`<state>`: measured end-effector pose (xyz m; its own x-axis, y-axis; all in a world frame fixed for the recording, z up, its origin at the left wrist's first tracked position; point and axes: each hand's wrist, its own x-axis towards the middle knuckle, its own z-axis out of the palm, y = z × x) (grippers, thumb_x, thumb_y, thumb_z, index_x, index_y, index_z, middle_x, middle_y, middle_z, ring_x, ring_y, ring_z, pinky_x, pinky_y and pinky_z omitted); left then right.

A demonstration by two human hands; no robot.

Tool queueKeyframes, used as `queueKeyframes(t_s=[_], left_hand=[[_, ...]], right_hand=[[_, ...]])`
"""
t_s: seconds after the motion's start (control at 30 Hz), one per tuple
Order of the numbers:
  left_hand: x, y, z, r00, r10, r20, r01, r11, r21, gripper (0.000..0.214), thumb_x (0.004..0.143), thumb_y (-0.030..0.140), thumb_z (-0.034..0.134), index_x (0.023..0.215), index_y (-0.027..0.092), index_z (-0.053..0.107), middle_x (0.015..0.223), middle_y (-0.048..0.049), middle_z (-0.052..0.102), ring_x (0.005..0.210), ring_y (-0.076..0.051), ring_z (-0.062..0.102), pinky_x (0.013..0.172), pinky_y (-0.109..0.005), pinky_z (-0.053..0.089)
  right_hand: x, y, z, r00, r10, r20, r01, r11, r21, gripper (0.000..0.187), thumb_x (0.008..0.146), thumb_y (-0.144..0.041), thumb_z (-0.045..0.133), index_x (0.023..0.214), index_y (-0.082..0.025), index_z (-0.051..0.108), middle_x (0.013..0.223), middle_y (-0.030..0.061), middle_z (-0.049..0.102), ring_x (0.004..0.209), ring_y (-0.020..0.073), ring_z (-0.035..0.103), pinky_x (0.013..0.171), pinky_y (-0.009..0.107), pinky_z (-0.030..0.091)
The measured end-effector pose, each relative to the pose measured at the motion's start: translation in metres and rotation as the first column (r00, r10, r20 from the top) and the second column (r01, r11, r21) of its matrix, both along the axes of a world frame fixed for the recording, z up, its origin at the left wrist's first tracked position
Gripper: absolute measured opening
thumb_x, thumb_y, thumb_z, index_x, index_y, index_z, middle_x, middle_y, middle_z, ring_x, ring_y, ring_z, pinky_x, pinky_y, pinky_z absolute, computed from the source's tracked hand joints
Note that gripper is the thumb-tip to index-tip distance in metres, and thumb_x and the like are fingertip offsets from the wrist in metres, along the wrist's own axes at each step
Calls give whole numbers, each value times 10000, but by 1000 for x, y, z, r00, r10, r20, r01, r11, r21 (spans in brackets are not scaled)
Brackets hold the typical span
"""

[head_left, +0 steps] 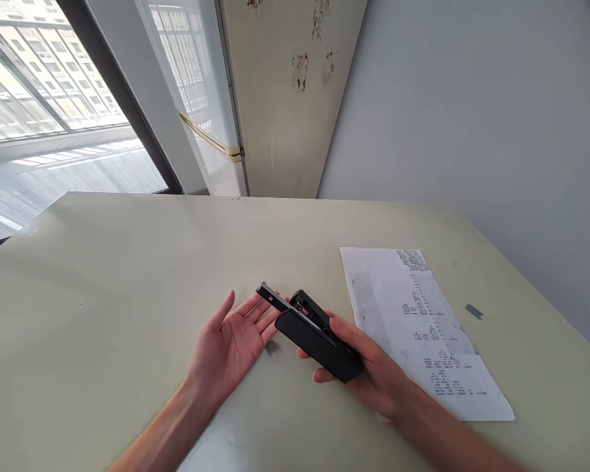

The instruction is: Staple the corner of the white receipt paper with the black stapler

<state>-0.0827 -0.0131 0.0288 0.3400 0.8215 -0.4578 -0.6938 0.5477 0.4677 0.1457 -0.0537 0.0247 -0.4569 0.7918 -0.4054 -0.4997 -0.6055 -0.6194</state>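
In the head view, my right hand (368,367) is wrapped round a black stapler (314,337), holding it above the table. The stapler's metal staple tray (273,298) sticks out of its front end toward the upper left. Palm up with fingers stretched out, my left hand (233,351) lies under and beside that tray end and holds nothing. Whether its fingertips touch the stapler I cannot tell. Part of a printed sheet of paper (393,301) is hidden behind my right hand and forearm.
A small grey strip, perhaps staples (474,311), lies on the pale table (152,275) to the right of the paper. Beyond the table's far edge stands a white fridge-like cabinet (285,131) with a gold handle. A grey wall (462,111) borders the right side; a window is at the left.
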Motion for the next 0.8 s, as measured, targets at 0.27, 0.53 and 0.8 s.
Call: queueKeyframes(t_s=[0.27, 0.53, 0.8], left_hand=[[1, -9, -2, 923, 159, -351, -32, 940, 341, 408, 1022, 487, 536, 1228, 188, 723, 1355, -135, 714, 1317, -333, 640, 1174, -515, 469], [1, -22, -9, 564, 254, -786, 393, 754, 526, 518, 1059, 456, 545, 1559, 332, 489, 1561, -86, 567, 1402, -317, 572, 1181, -495, 449], [1, -24, -19, 311, 348, -884, 741, 495, 455, 548, 1021, 354, 621, 1554, 340, 494, 1570, -76, 546, 1408, -310, 555, 1170, -427, 463]], right_hand=[[-2, -9, -4, 983, -64, 173, 33, 984, 178, 452, 1024, -498, 632, 1407, -270, 555, 1293, 106, 715, 1051, 261, 770, 897, 473, 652], [-1, -16, -6, 717, -393, 576, -55, 791, 609, 349, 1044, -415, 602, 1378, -320, 564, 1270, 64, 698, 1152, 242, 694, 986, 397, 586], [0, -11, -12, 658, -442, 610, -174, 698, 694, 335, 1052, -319, 580, 1385, -308, 543, 1291, 59, 702, 1160, 237, 679, 983, 396, 562]])
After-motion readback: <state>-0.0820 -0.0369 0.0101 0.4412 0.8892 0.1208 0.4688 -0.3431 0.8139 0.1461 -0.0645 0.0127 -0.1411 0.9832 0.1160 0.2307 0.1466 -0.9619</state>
